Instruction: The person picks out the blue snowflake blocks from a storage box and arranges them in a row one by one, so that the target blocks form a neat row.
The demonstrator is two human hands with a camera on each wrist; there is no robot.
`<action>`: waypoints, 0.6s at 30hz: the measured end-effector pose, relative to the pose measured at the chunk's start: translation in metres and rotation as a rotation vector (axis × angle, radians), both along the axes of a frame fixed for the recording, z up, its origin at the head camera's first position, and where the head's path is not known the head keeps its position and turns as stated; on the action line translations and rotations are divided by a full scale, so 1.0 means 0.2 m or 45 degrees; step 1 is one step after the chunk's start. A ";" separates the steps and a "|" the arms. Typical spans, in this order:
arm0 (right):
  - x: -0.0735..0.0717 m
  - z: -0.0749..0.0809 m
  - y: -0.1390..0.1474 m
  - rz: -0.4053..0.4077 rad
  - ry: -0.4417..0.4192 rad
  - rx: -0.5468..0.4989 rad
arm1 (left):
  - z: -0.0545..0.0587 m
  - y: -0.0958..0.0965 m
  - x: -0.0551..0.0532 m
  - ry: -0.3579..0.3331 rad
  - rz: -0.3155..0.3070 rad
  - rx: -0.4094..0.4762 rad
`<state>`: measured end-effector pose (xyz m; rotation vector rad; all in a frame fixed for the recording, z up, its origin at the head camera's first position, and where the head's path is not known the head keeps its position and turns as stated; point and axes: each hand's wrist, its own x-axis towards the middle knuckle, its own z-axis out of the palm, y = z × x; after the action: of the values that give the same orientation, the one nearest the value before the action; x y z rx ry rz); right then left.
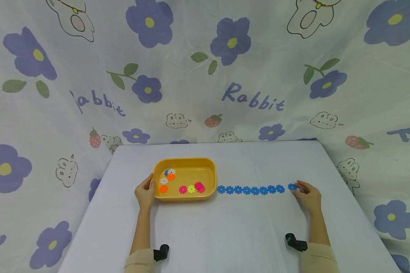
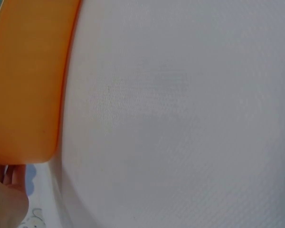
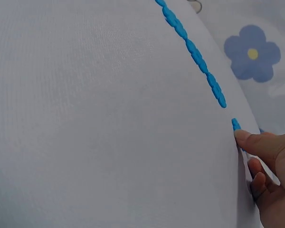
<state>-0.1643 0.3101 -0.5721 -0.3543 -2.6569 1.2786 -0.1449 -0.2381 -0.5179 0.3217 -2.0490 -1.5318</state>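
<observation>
My left hand (image 1: 145, 194) grips the left end of a yellow tray (image 1: 188, 172), thumb at the rim. In the left wrist view the tray's orange-looking side (image 2: 31, 85) shows, with part of the hand below it. My right hand (image 1: 309, 195) pinches a blue notched flower-shaped disc (image 1: 291, 187) between thumb and fingers. Just left of that disc, across a small gap, a row of several like blue discs (image 1: 255, 190) runs to the tray's right side. The right wrist view shows the row (image 3: 197, 54) edge-on, with the thumb on the separate disc (image 3: 235, 124).
Inside the tray lie orange (image 1: 163, 189), white (image 1: 164, 181), pink (image 1: 182, 189) and yellow (image 1: 191, 189) discs, and a partly covered blue one. A white cloth covers the table (image 1: 225, 235). Behind it hangs a flower-and-rabbit print curtain (image 1: 191, 94).
</observation>
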 end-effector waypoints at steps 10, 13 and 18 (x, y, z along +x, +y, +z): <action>0.00 0.00 -0.02 0.054 -0.002 -0.021 | 0.02 0.01 0.01 -0.027 0.010 -0.027; 0.00 -0.01 -0.02 0.065 0.026 -0.029 | 0.02 0.01 0.01 -0.038 0.003 -0.015; 0.01 0.00 -0.03 0.072 0.019 -0.042 | 0.02 0.01 0.01 -0.042 -0.002 -0.005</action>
<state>-0.1627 0.3035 -0.5728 -0.2748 -2.6538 1.3378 -0.1434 -0.2366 -0.5134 0.3465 -2.0774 -1.5330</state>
